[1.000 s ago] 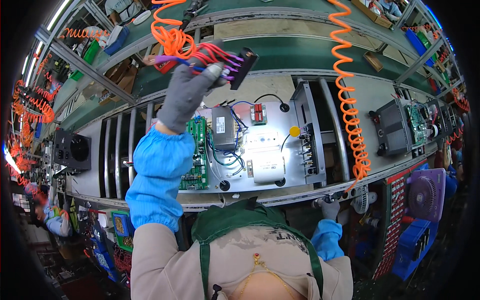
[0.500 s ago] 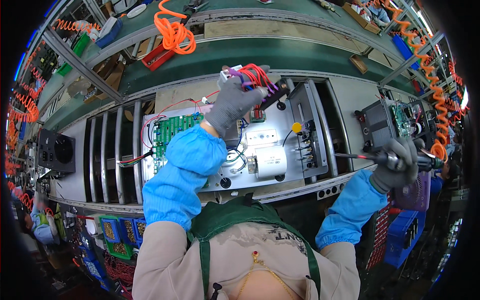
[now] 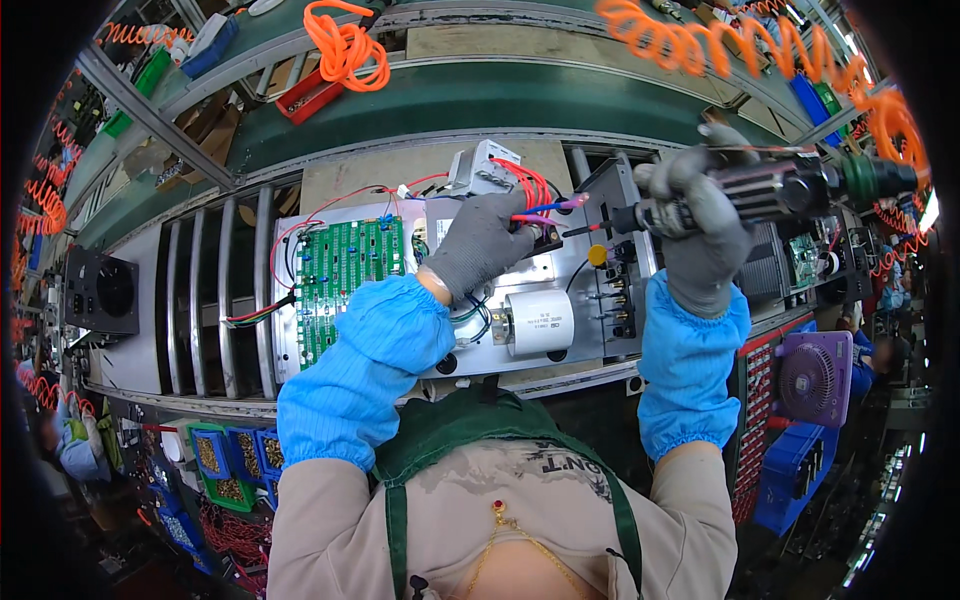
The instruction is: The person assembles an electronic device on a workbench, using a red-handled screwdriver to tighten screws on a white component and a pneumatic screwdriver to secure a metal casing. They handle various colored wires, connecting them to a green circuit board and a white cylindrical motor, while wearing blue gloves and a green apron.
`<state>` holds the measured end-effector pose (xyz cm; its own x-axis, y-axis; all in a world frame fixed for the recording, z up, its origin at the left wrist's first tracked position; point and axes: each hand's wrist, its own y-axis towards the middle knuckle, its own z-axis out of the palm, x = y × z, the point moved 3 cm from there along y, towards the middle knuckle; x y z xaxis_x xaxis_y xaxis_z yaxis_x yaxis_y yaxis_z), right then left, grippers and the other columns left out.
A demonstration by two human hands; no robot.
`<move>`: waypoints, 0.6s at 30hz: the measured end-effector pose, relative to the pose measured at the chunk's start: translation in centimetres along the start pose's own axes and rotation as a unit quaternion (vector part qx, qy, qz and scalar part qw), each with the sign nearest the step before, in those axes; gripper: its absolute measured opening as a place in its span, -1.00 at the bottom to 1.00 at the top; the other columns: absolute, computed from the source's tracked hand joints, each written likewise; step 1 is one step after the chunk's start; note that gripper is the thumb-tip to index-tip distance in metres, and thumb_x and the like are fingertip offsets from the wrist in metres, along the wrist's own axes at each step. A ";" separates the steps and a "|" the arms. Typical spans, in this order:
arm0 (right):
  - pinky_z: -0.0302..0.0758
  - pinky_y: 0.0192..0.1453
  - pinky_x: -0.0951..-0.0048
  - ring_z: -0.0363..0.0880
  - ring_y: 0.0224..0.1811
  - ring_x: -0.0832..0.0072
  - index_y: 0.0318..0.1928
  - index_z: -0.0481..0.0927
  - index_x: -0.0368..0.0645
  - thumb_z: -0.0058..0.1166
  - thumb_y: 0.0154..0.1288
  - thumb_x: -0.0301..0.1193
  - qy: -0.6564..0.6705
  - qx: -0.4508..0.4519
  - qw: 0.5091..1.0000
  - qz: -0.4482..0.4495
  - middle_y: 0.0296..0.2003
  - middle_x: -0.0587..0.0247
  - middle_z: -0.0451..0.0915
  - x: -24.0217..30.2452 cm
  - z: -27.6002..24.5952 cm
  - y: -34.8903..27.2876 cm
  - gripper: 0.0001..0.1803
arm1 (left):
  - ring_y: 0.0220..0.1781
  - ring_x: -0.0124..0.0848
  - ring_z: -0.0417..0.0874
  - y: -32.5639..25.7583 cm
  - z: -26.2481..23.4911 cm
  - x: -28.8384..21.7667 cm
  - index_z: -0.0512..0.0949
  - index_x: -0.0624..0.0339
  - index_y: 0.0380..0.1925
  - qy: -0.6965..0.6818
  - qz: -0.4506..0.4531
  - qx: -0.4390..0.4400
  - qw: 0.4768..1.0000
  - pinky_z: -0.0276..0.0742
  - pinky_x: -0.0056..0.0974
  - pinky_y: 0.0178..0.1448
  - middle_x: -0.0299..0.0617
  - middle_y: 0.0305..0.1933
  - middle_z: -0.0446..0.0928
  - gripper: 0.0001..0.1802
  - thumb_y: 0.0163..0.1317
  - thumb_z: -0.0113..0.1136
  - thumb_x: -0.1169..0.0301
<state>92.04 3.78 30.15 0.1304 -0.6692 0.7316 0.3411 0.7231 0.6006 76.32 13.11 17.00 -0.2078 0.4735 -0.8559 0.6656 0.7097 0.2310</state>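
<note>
Two grips: left hand (image 3: 482, 243) pinches a black block (image 3: 547, 239) at its fingertips, right hand (image 3: 702, 222) curls fingers around a screwdriver (image 3: 775, 190)

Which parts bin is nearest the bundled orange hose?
The red parts bin, just below the bundled orange hose in view. Its colour sets it apart; a blue bin and a green bin stand farther left.

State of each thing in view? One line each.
Left hand: closed on black block
Black block: mostly hidden
Right hand: closed on driver
Driver: bit toward left hand
Red wires: arched
Green board: lying flat
White cylinder: on its side
Left hose: bundled
Right hose: coils spread
Purple fan: spin unclear
</note>
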 end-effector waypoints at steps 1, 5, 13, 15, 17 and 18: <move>0.58 -0.22 0.28 0.54 -0.51 0.42 0.03 0.34 -0.37 -0.10 0.06 -0.73 -0.017 -0.036 0.999 0.010 -0.57 0.15 0.50 -0.3 0.3 0.2 -0.56 | -0.36 -0.23 0.64 0.0 0.3 0.3 0.56 0.16 -0.09 -0.016 0.002 0.002 1.000 0.53 -0.25 -0.22 0.02 -0.36 0.60 -0.67 0.08 0.19 0.46; 0.56 -0.27 0.40 0.54 -0.51 0.47 0.02 0.35 -0.37 -0.04 0.05 -0.75 -0.057 -0.019 0.997 0.046 -0.54 0.20 0.51 -1.6 0.6 0.2 -0.55 | -0.40 -0.13 0.61 -0.1 0.5 0.1 0.55 0.17 -0.15 -0.058 0.004 0.005 0.998 0.48 -0.22 -0.27 0.06 -0.41 0.56 -0.70 0.06 0.18 0.48; 0.56 -0.29 0.46 0.57 -0.44 0.52 0.04 0.39 -0.33 0.04 0.03 -0.68 -0.079 -0.018 0.992 0.096 -0.46 0.24 0.54 -3.2 0.6 -0.5 -0.53 | -0.21 -0.36 0.69 0.2 0.4 0.3 0.54 0.17 0.02 0.007 -0.010 0.045 0.999 0.58 -0.33 -0.09 -0.03 -0.24 0.64 -0.59 0.09 0.14 0.57; 0.56 -0.31 0.47 0.57 -0.45 0.53 0.03 0.40 -0.32 0.05 0.03 -0.68 -0.085 -0.021 0.991 0.102 -0.47 0.24 0.54 -3.1 0.8 -0.6 -0.53 | -0.21 -0.35 0.69 0.1 0.4 0.2 0.54 0.18 0.00 0.002 -0.014 0.043 0.999 0.58 -0.32 -0.08 -0.02 -0.23 0.64 -0.60 0.09 0.14 0.57; 0.55 -0.35 0.50 0.57 -0.47 0.55 0.03 0.40 -0.32 0.06 0.02 -0.68 -0.085 -0.028 0.990 0.109 -0.48 0.25 0.55 -3.9 0.3 -0.8 -0.53 | -0.20 -0.33 0.69 -0.1 0.3 -0.3 0.55 0.18 -0.01 -0.017 -0.009 0.030 0.999 0.58 -0.32 -0.07 -0.02 -0.21 0.63 -0.61 0.10 0.14 0.57; 0.55 -0.37 0.51 0.56 -0.47 0.55 0.03 0.40 -0.32 0.06 0.01 -0.68 -0.085 -0.031 0.989 0.113 -0.49 0.26 0.55 -4.2 0.1 -0.9 -0.52 | -0.19 -0.32 0.69 -0.1 0.3 -0.3 0.55 0.18 -0.01 -0.013 -0.004 0.030 0.999 0.58 -0.31 -0.07 -0.02 -0.21 0.63 -0.61 0.10 0.14 0.57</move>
<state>91.11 5.94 26.50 0.0526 -0.4485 0.8922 0.3788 0.8357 0.3978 76.53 12.72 17.11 -0.1955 0.4543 -0.8691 0.7058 0.6804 0.1970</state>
